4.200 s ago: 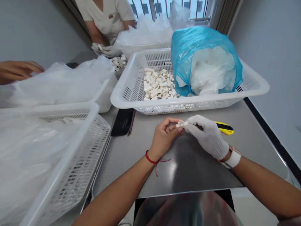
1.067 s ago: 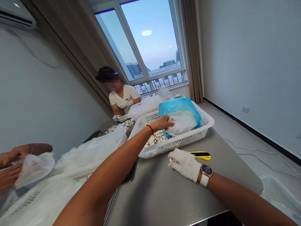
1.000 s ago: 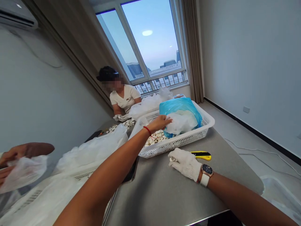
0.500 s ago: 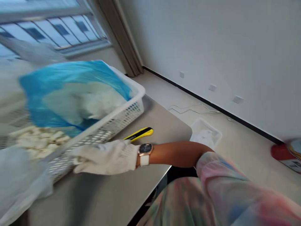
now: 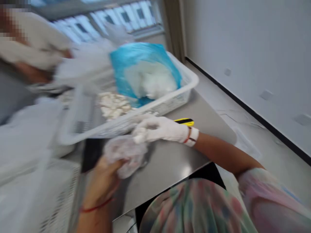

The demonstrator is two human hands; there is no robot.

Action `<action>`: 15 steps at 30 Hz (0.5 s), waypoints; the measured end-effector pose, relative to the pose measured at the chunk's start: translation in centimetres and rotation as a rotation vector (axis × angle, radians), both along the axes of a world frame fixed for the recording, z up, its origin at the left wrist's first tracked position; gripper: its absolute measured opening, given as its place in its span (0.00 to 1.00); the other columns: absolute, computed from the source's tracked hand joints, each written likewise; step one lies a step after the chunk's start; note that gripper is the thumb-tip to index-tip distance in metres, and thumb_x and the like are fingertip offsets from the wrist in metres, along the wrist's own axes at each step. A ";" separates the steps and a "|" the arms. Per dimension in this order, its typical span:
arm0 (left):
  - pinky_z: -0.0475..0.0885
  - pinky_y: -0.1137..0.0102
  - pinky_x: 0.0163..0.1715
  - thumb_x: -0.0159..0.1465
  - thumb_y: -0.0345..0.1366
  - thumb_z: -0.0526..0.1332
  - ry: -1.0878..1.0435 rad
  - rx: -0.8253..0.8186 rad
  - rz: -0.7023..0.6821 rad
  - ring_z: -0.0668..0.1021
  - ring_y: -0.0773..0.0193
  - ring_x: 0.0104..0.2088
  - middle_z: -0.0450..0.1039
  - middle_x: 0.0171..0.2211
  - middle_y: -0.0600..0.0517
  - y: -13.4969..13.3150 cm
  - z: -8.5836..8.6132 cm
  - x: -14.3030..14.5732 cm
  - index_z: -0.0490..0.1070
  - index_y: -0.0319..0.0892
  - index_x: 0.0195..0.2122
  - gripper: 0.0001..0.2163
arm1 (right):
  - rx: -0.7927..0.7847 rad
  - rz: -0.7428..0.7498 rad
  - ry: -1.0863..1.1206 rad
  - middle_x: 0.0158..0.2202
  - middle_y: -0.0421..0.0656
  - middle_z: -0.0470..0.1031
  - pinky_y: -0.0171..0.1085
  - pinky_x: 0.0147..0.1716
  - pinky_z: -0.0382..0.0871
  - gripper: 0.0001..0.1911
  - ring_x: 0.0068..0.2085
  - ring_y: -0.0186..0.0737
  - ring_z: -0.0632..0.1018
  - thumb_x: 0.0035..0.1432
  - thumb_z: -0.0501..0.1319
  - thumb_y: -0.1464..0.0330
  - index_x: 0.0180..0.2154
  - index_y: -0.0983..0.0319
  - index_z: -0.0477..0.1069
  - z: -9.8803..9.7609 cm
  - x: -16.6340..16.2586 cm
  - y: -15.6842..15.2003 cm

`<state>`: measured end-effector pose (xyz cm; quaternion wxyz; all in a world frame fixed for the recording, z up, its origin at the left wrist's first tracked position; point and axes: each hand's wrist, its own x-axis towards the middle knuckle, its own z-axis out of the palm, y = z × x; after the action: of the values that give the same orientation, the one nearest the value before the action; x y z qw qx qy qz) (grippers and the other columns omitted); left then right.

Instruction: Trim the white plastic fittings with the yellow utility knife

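The picture is smeared by motion. My bare left hand (image 5: 103, 181), with a red string at the wrist, is closed on a crumpled clear plastic bag (image 5: 125, 153) just above the steel table (image 5: 167, 161). My right hand (image 5: 160, 129), in a white glove, lies on the table beside the bag, its fingers curled over something small and white that I cannot make out. Behind both hands stands a white basket (image 5: 184, 87) holding small white tube pieces (image 5: 113, 105) and a blue bag (image 5: 143, 69) stuffed with clear plastic.
A yellow and black utility knife (image 5: 185, 122) lies just behind my right wrist. A dark phone (image 5: 91, 155) lies left of the bag. More white baskets (image 5: 31, 181) with plastic are at the left. Another person (image 5: 29, 55) sits at the far left.
My left hand has come back from the blue bag in the basket with a clear plastic bag and now holds it by my gloved right hand. The view swung right, then back left.
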<state>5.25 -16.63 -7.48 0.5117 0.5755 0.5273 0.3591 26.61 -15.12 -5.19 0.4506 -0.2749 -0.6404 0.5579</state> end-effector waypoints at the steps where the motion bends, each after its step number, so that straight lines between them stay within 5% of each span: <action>1: 0.75 0.68 0.25 0.48 0.39 0.70 -0.123 -0.070 0.057 0.77 0.60 0.29 0.78 0.32 0.52 -0.3 0.2 -0.8 0.75 0.46 0.40 0.18 | -0.026 0.065 0.021 0.38 0.36 0.76 0.36 0.49 0.67 0.06 0.46 0.35 0.75 0.55 0.64 0.67 0.34 0.64 0.75 -0.3 -0.1 0.0; 4: 0.73 0.70 0.19 0.41 0.31 0.69 -0.342 -0.313 0.080 0.75 0.62 0.24 0.78 0.30 0.50 -0.7 0.1 -1.3 0.75 0.41 0.39 0.21 | -0.107 0.156 0.070 0.36 0.41 0.76 0.43 0.51 0.66 0.10 0.50 0.41 0.74 0.54 0.66 0.61 0.32 0.63 0.74 -1.4 -0.1 -0.2; 9: 0.73 0.70 0.24 0.47 0.35 0.68 -0.483 -0.317 0.177 0.76 0.63 0.26 0.78 0.31 0.50 -1.1 -0.6 0.4 0.74 0.37 0.36 0.15 | -0.035 0.253 -0.176 0.40 0.43 0.75 0.45 0.60 0.53 0.09 0.64 0.44 0.58 0.54 0.66 0.61 0.33 0.60 0.76 -1.8 -0.9 -1.1; 12: 0.72 0.71 0.29 0.51 0.41 0.68 -0.484 -0.285 0.051 0.77 0.62 0.31 0.78 0.35 0.47 -1.7 -0.6 1.1 0.74 0.37 0.40 0.17 | 0.006 0.146 -0.302 0.43 0.43 0.74 0.44 0.57 0.58 0.10 0.56 0.45 0.68 0.54 0.65 0.60 0.33 0.60 0.76 -2.3 -1.5 -1.1; 15: 0.71 0.73 0.32 0.49 0.32 0.68 -0.325 -0.161 -0.004 0.75 0.65 0.31 0.77 0.34 0.51 -1.8 -0.6 1.0 0.74 0.38 0.40 0.16 | 0.036 -0.017 -0.414 0.40 0.43 0.73 0.40 0.46 0.66 0.08 0.42 0.40 0.74 0.54 0.65 0.63 0.34 0.61 0.76 -3.2 -1.6 -0.7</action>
<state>6.22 -18.45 -8.12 0.6351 0.4680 0.4635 0.4033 24.99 -15.79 -8.35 0.3188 -0.3809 -0.7270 0.4741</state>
